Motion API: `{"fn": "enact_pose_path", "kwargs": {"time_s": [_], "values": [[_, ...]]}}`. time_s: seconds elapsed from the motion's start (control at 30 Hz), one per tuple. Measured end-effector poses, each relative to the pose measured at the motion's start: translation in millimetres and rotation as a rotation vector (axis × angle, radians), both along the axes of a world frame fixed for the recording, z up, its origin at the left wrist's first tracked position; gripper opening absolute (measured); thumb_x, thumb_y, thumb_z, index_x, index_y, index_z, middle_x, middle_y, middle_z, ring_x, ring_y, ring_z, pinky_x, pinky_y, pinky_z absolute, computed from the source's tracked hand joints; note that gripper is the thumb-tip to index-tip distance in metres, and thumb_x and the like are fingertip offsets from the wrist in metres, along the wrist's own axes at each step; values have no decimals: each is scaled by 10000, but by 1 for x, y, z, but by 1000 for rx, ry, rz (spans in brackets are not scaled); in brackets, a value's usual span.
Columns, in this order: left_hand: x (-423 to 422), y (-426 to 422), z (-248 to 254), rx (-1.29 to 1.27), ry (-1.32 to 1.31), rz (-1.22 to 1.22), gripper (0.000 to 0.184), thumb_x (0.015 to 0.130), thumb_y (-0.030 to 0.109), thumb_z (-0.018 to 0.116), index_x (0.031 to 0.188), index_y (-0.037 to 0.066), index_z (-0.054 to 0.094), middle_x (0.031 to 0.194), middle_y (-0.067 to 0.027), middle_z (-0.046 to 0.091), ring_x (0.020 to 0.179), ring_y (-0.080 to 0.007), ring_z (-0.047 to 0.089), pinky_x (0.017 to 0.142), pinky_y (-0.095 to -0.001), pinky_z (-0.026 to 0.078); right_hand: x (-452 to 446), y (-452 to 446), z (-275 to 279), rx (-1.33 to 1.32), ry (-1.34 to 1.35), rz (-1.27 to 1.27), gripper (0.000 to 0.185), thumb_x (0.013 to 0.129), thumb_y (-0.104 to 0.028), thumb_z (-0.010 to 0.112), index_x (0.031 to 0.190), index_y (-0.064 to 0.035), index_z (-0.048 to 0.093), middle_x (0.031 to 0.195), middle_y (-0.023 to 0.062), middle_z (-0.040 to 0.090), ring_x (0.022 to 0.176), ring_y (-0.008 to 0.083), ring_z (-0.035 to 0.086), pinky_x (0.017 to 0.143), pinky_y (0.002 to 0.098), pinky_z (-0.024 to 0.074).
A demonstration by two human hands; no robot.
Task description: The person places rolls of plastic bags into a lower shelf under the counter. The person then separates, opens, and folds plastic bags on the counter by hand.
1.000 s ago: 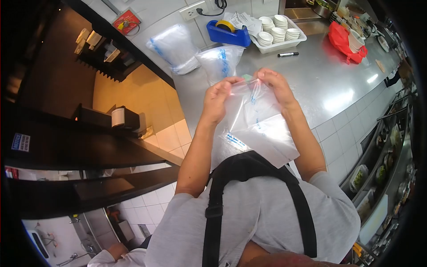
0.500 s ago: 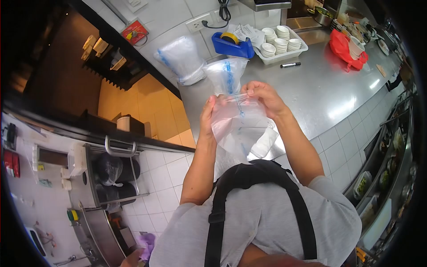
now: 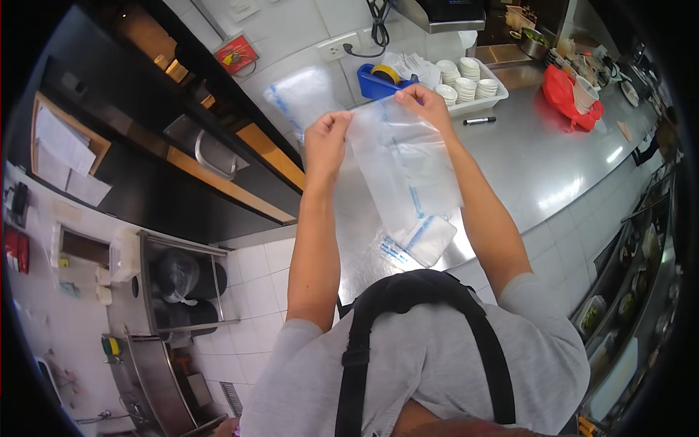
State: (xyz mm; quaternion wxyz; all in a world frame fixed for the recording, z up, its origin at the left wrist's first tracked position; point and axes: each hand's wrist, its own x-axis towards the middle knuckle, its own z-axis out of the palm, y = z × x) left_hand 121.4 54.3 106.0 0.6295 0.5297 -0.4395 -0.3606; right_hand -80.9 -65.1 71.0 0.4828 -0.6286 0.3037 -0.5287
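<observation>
A clear plastic bag (image 3: 400,156) with blue print hangs spread between my hands, above the steel counter. My left hand (image 3: 326,142) pinches its upper left corner. At the upper right corner, my right hand (image 3: 428,109) grips the edge between thumb and fingers. Below the bag's lower end, a folded stack of similar plastic bags (image 3: 431,240) lies on the counter near my body. Behind my left hand sits a bundle of clear bags (image 3: 306,95) against the tiled wall.
On the steel counter (image 3: 510,175) are a blue tape dispenser (image 3: 378,84), a white tray (image 3: 477,104) with stacked small cups, a black marker (image 3: 480,120) and a red plastic bag (image 3: 564,98). A dark door (image 3: 145,146) stands at the left.
Both hands have moved up and away from my body, stretching the bag out flat and long. The dark door at the left has swung further across the opening.
</observation>
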Motion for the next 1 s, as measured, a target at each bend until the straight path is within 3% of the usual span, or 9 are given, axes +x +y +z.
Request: {"fn": "enact_pose_path", "kwargs": {"time_s": [0.13,0.23,0.37,0.53,0.67,0.73,0.83,0.93,1.0], "values": [[1,-5,-2,217,-49,192,224,975,198,621,938,15,744,649,23,604,522,-75,492,474,-261,346,17,-24,-24,67,319,11,176,917,-220,793,891,-55,738,754,-17,665,690,70,565,600,247,444],[30,-45,-132,314,191,106,227,960,190,623,933,0,744,680,-3,639,542,-89,519,460,-280,340,15,-34,-106,503,-25,298,235,934,-248,752,1079,-69,711,808,13,699,678,110,630,559,286,485],[28,-20,-135,317,181,116,212,964,118,587,1044,-21,725,858,-52,698,733,-129,621,609,-285,451,11,-35,-126,699,126,366,399,958,-253,697,1301,-62,628,973,48,727,777,143,687,631,318,547],[20,5,-82,-149,42,46,486,998,142,562,1462,1,533,1355,-135,616,1251,-229,571,1063,-377,428,-22,-16,-44,90,187,426,625,876,-268,786,1408,-33,556,1229,95,696,1061,208,684,873,367,567],[-34,-10,-71,-364,-55,34,474,1077,205,502,1467,-62,473,1353,-243,613,1226,-359,607,1032,-421,457,15,17,-49,-407,566,280,769,792,-272,862,1432,-12,522,1394,159,624,1249,263,616,1021,382,508],[-34,-20,-95,-360,-435,63,514,1110,278,453,1486,-72,445,1342,-283,606,1228,-418,592,1045,-445,447,39,41,-78,244,179,305,835,766,-273,883,1450,-1,489,1463,217,548,1349,293,536,1106,415,435],[-2,-17,-121,-125,-474,-123,543,1137,367,385,1476,-56,422,1379,-253,568,1266,-351,559,1091,-421,408,52,72,-99,155,90,60,849,756,-256,888,1453,-4,475,1394,250,576,1351,341,530,1124,437,415],[15,-11,-128,-165,-588,49,592,1124,408,390,1456,-80,441,1326,-285,606,1212,-411,610,1054,-458,449,53,91,-115,-384,331,-232,823,769,-271,885,1438,0,489,1314,239,615,1299,364,569,1093,459,443],[16,1,-113,-229,-514,74,549,1059,352,529,1403,-75,498,1319,-252,625,1194,-346,623,1034,-439,472,39,108,-116,-392,398,-123,790,802,-276,861,1446,-16,483,1348,220,601,1300,368,566,1082,456,450]]}}
